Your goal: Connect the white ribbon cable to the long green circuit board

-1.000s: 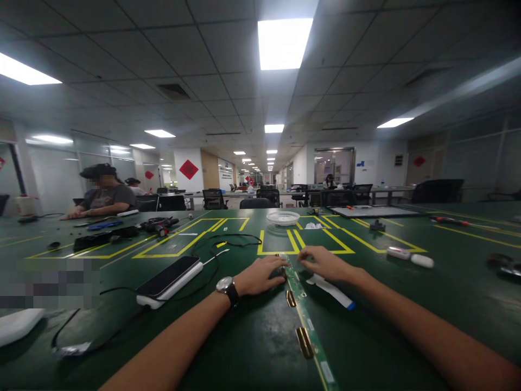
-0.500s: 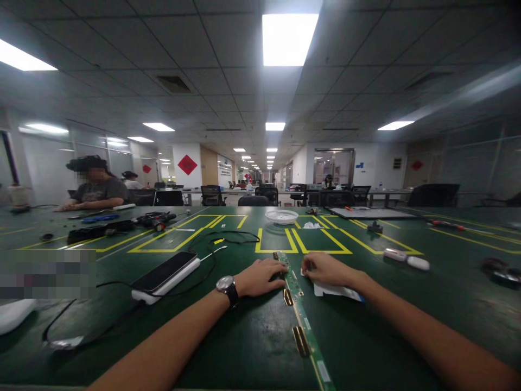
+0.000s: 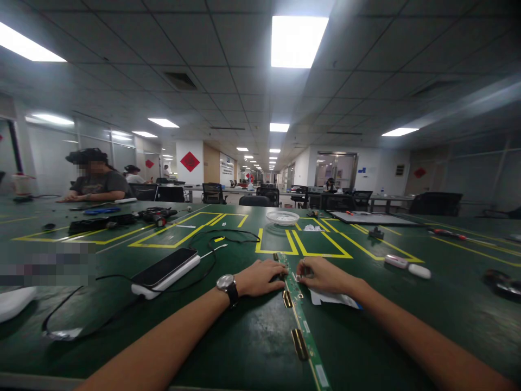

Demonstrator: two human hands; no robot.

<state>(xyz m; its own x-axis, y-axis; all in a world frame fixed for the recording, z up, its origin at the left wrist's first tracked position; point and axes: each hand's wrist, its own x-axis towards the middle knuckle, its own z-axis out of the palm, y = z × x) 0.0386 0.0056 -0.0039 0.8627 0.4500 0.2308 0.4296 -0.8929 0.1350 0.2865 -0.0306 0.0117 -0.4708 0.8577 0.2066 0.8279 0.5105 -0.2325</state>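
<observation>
A long, narrow green circuit board [image 3: 306, 321] lies on the green table, running away from me, with gold-coloured strips at its left edge. My left hand [image 3: 261, 277], wearing a wristwatch [image 3: 227, 283], rests with its fingers extended onto the far part of the board. Its thumb is spread apart at the board's left edge. On the other side, my right hand [image 3: 321, 274] is closed in a pinch on a small white piece [image 3: 298, 278], close to the board's right edge. Beneath that hand is a white sheet or packet [image 3: 334, 300], partly covered.
A black phone [image 3: 166, 267] lies on a white block at left, with a black cable [image 3: 209, 269] around it. Beyond my hands stands a white basket [image 3: 282, 218]. A pink-and-white case [image 3: 395, 262] is at right. Another person [image 3: 100, 182] sits at far left.
My right hand has moved left, bringing the white piece to the circuit board's edge. My left hand stays in place on the board. The view has shifted slightly.
</observation>
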